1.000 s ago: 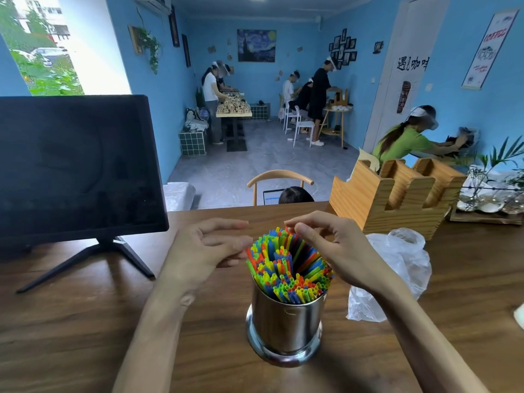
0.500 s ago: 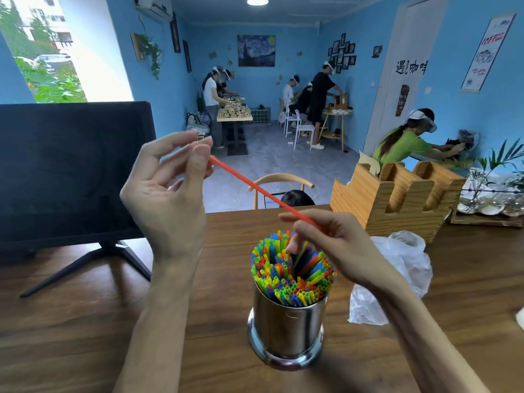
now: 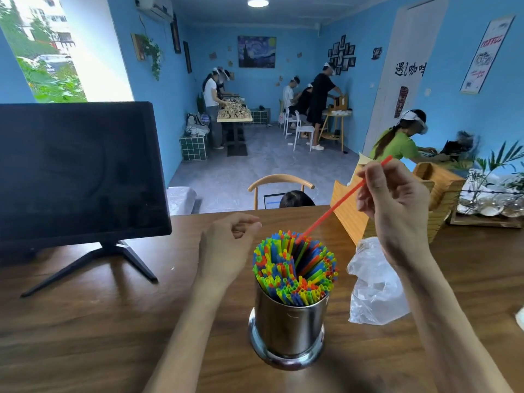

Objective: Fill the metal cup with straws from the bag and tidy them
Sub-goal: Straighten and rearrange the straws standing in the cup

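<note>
Slant is what the coming move turns on: the red straw (image 3: 337,204) runs on a long diagonal, its upper end up and to the right in the right hand (image 3: 397,211), its lower end down and to the left, just entering the far side of the bundle of straws (image 3: 295,268) in the metal cup (image 3: 289,330). The right hand pinches the straw near its top between thumb and fingers, raised well above and to the right of the cup, in front of the wooden holder (image 3: 442,194). The left hand (image 3: 226,251) is near the cup's left side at about the height of the straw tops, with its fingers loosely curled and nothing in them. The cup stands upright on the wooden table (image 3: 113,321), between the two forearms and packed with coloured straws that fan outward around a small gap near the middle. The plastic bag (image 3: 374,290) lies crumpled just to the right of the cup and looks close to empty. By my reading, the filling is all but done, and this straw must be tipped closer to upright before it will slide down among the others. The right hand already holds it and is the one to push, while the left, being nearer the rim, is well placed to steady the bundle.
</note>
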Demonstrator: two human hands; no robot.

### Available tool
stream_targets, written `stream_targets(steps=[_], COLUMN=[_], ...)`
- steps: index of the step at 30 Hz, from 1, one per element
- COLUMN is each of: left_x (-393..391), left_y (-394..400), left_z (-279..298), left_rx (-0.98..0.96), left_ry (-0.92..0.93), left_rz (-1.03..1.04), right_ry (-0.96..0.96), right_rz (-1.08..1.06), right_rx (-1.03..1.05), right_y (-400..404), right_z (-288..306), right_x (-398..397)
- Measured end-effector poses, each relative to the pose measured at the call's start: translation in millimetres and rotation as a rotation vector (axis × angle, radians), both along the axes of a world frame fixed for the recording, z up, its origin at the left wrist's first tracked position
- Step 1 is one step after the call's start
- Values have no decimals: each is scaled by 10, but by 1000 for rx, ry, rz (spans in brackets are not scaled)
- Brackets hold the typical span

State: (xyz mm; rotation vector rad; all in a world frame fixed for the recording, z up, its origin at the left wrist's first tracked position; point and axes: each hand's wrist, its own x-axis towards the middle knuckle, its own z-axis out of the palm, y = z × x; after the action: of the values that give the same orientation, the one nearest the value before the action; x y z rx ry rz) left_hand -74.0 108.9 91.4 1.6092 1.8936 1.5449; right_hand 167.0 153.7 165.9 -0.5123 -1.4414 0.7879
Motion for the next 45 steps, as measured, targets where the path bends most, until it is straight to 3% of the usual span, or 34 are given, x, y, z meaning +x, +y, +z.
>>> stream_targets(steps=[4,8,15,19,23,28,31,35,39,42,45], left_x=[22,63,11,0,32,84,124,195,263,301,288], left_y=[191,304,330,318,220,4,-157,-315,-472,-554,-585], left_z=[-81,-74,-9,66,220,621,758,831,912,941,903], left_rx=[-233,-298,-242,-275,-131,358,608,705,794,798,719], left_ry=[-12,-50,-96,-103,-165,-220,-227,-264,-206,-113,-88], left_rz=[-170,-197,-200,-231,-213,-185,-221,-273,-386,-470,-564], right_ry=[-311,-660,-924,-979,-921,-668,-560,-427,-239,-110,145], right_rz=[-70,-59,-51,-60,-9,-80,137,435,609,690,634], right_rx=[28,-2,-35,-39,-34,-53,-213,-576,-810,-821,-772], right_y=[50,56,20,7,-11,-82,-157,-190,-185,-171,-119], right_z=[-158,-398,-529,-542,-497,-405,-311,-168,-70,7,117], right_x=[-69,-171,-213,-215,-218,-251,-305,-409,-491,-509,-513])
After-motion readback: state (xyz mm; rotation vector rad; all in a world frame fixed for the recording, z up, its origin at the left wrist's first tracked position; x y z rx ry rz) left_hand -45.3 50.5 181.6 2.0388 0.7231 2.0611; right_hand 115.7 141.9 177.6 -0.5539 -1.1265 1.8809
